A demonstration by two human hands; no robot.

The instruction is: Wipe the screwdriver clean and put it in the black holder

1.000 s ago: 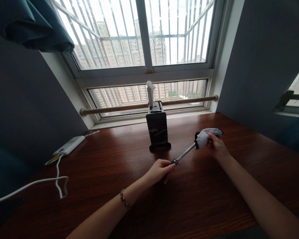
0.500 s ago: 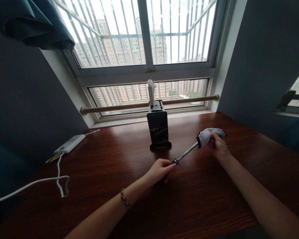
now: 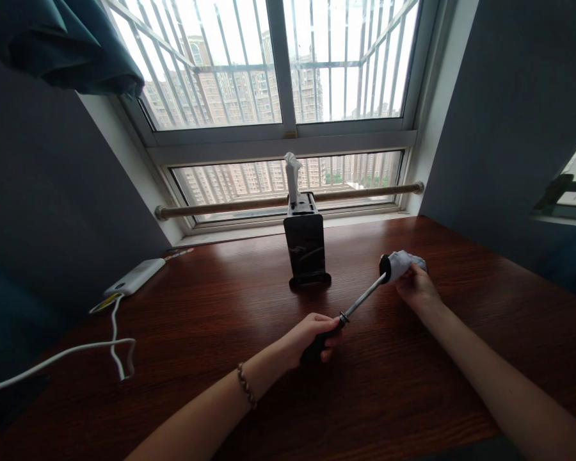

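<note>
My left hand (image 3: 317,336) is closed around the black handle of a metal rod (image 3: 363,300), which has a small ring-shaped guard where shaft and handle meet. The rod slants up to the right, above the brown table. Its far end meets the black-edged opening of a pale grey-white cloth piece (image 3: 399,262); whether the tip goes inside I cannot tell. My right hand (image 3: 416,289) pinches this bunched cloth, thumb and fingers pressed on it. A bracelet (image 3: 246,385) circles my left wrist.
A black stand-like tissue holder (image 3: 305,246) with a tissue (image 3: 292,176) sticking up stands mid-table before the barred window. At left lie a white power bank (image 3: 137,278) and a white cable (image 3: 77,349). The wooden table (image 3: 211,301) reaches the sill.
My left hand has turned and shifted slightly, so more of the black handle shows below it. The cloth in my right hand is more bunched, its black-edged opening now facing the rod.
</note>
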